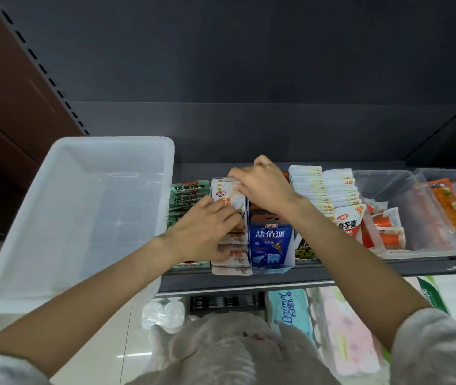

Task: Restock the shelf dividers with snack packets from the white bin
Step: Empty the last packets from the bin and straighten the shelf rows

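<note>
Over the white packets (229, 195), left hand (207, 229) and right hand (265, 187), each grip pinching the stack.

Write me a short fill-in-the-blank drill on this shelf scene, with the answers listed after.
1. The white bin left of the packets looks ____ inside.
2. Both hands, the left hand and the right hand, are on the row of ____ packets.
3. Just right of that row stands a ____ packet showing polar bears.

Answers: empty; white; blue
</note>
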`<state>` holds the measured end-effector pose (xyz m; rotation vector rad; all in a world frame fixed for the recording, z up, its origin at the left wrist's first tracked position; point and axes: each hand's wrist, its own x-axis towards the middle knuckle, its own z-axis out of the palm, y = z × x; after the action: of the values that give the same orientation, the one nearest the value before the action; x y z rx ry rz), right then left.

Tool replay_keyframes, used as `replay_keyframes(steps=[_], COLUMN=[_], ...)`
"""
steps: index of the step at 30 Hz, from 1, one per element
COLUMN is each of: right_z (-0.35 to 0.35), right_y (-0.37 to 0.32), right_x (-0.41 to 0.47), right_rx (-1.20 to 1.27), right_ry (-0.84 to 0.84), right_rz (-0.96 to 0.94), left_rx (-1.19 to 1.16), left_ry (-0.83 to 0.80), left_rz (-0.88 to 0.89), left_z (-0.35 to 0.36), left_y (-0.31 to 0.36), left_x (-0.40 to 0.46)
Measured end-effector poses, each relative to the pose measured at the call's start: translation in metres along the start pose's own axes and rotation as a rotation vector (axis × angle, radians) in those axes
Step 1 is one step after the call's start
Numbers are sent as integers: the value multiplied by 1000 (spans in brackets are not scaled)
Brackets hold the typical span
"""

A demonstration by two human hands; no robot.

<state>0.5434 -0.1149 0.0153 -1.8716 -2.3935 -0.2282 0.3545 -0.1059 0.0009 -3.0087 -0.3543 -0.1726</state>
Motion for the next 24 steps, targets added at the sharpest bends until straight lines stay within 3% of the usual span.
replay_keyframes(steps=[6,10,12,15,18,21,24], right_z=[-6,-16,-22,-29,-33,-22,-6], right_y=[0,-2,-6,-21,-37,-46,-51], right_x=[-7,-18,-30,-60,-93,-111,-103], right_rx=[152,454,523,499,535,378,221], right_ry=[-18,-62,-9,84,-138,-283,-124], right_rz=[9,77,132,124,-10,-78,-78], left_rx=[35,-1,-23,-71,-104,-125,-180], left_ry=[-20,145,149,156,202,246,260], left_rz=[-110,-287,-320,-311,-325,-320,-274], left_z=[6,-1,0,4,5,5,7], left_y=[4,-18,-22,-21,-23,-24,-25], left_x=[8,16,21,20,16,14,10])
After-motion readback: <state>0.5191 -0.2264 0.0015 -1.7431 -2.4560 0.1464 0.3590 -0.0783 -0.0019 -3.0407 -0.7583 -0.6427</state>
